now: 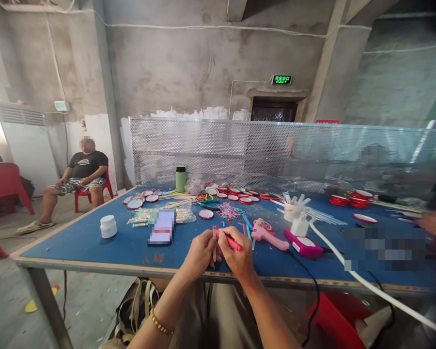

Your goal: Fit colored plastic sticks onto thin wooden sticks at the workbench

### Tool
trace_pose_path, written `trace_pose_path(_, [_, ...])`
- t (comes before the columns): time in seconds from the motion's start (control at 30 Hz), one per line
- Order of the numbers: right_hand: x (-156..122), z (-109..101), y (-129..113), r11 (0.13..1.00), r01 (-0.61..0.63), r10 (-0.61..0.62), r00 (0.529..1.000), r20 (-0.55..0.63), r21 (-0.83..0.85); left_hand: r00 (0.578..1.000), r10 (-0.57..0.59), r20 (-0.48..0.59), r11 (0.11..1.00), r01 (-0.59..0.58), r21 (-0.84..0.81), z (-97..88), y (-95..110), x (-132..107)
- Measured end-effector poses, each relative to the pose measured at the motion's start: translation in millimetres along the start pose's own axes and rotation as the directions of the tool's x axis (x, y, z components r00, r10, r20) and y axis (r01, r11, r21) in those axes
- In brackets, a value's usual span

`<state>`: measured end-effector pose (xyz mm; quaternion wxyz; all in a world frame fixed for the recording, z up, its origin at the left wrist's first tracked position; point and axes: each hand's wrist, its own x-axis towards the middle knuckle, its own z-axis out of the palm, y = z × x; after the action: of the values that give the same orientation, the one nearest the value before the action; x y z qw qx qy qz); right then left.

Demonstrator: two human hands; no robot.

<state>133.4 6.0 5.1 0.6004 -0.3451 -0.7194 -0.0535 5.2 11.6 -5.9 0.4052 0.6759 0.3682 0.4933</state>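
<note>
Close together over the table's front edge, both my hands are closed. Between the fingers of my left hand (200, 251) is a thin pale stick (214, 252), pointing down. My right hand (238, 257) grips a red pen-like tool (234, 242), whose far end meets the top of the stick at my left fingertips. Whether it is a marker or a cutter I cannot tell. Right of my hands lies a pink glue gun (267, 234), beside several coloured sticks (247, 228). A round red-rimmed disc (206, 214) lies just beyond my hands.
A phone (162, 228) and a white jar (108, 226) stand left on the blue table (76, 247). Pliers (207, 205), red-rimmed discs (234, 192) and a green bottle (180, 179) are farther back. A magenta box (303, 243) and white cable (349, 269) lie right. One person (87, 165) sits left.
</note>
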Motion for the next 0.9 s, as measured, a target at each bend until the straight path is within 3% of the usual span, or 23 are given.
trace_pose_path(0.77, [-0.1,-0.3,-2.5,1.000,-0.006,0.006,1.000,0.014,0.006,1.000,-0.007,-0.007,1.000,0.007,0.010,0.5,0.8,-1.7])
trace_pose_path(0.9, [0.4,-1.4,-3.7,1.000,-0.007,0.008,1.000,-0.030,0.025,1.000,-0.007,0.000,0.999,0.007,-0.032,0.7,-2.4,-0.4])
